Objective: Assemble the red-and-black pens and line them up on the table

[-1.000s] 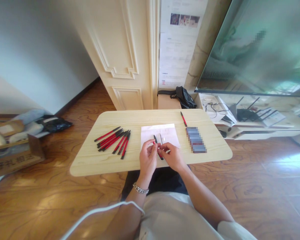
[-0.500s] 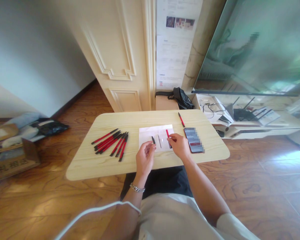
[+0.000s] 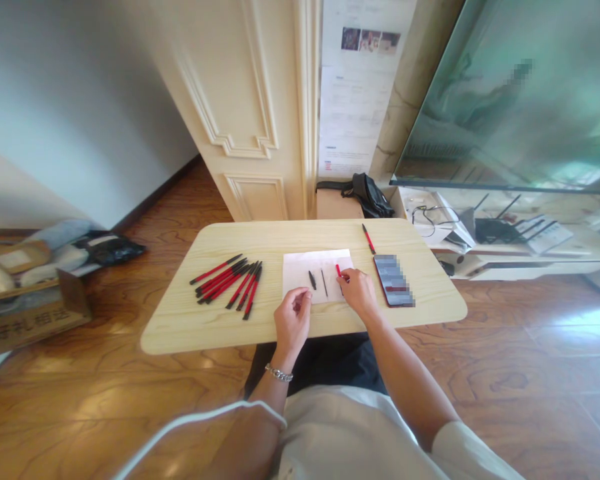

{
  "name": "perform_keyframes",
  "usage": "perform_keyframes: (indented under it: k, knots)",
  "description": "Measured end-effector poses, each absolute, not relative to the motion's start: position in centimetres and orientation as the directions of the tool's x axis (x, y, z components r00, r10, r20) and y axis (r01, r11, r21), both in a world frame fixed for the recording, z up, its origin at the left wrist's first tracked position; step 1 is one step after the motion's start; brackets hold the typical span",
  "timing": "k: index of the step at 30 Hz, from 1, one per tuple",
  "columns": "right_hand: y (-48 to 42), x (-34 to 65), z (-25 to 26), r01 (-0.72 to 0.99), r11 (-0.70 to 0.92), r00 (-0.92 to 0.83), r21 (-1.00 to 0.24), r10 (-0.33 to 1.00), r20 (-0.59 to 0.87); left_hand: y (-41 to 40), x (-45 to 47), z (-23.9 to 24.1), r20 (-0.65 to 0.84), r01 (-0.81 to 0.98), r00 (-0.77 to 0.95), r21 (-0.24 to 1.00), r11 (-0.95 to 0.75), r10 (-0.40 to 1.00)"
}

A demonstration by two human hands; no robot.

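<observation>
A white sheet of paper (image 3: 295, 267) lies on the table in front of me. A black pen tip section (image 3: 312, 280) and a thin dark refill (image 3: 325, 283) rest on it side by side. My left hand (image 3: 293, 316) is at the sheet's lower left edge, just below the tip section, thumb and forefinger pinched together; anything between them is too small to make out. At the sheet's right side, my right hand (image 3: 359, 291) grips a red pen barrel (image 3: 338, 269), whose lower part is hidden by the fingers.
Several red and black pens (image 3: 225, 280) lie in a fanned pile on the table's left. One more pen (image 3: 369, 239) is at the back right, above a phone (image 3: 394, 281). The pale wooden table (image 3: 190, 333) has rounded corners. A white cable (image 3: 180, 425) crosses my left forearm.
The black tip section has left my left fingers and now lies on the paper. My right hand still has the red barrel, less of which shows above the fingers. The view has shifted slightly.
</observation>
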State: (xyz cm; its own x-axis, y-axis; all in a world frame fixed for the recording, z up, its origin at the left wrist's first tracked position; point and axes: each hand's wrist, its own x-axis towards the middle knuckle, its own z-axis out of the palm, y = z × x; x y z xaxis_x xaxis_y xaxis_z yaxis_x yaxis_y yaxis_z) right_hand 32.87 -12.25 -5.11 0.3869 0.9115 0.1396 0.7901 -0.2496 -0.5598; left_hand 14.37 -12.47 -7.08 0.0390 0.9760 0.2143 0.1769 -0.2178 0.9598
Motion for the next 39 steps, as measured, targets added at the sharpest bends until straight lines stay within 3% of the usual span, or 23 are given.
perform_keyframes:
  k: [7,12,20,26,31,39]
  knots:
    - [-13.8,33.2,-4.8,0.684,-0.162,0.508,-0.711,0.805,0.306,-12.9,14.3,-6.8,0.222,0.086,-0.001,0.971,-0.221,0.975]
    - [-14.8,33.5,-5.8,0.618,-0.151,0.588,-0.771,0.740,0.326,-13.3,14.0,-6.7,0.221,0.088,0.044,0.971,-0.224,0.974]
    - [-13.4,33.6,-4.5,0.778,-0.207,0.449,-0.593,0.844,0.294,-13.5,13.9,-6.3,0.230,0.121,0.061,0.964,-0.236,0.971]
    - [-11.1,33.2,-3.3,0.817,-0.343,0.425,-0.464,0.901,0.082,-13.6,13.9,-5.9,0.253,0.156,0.067,0.953,-0.261,0.965]
    - [-10.0,33.0,-3.6,0.814,-0.418,0.451,-0.403,0.892,-0.014,-13.5,13.9,-5.9,0.267,0.178,0.058,0.945,-0.273,0.962]
    - [-9.5,33.3,-4.0,0.825,-0.427,0.442,-0.369,0.896,-0.049,-13.5,14.1,-6.1,0.258,0.178,0.081,0.947,-0.268,0.963]
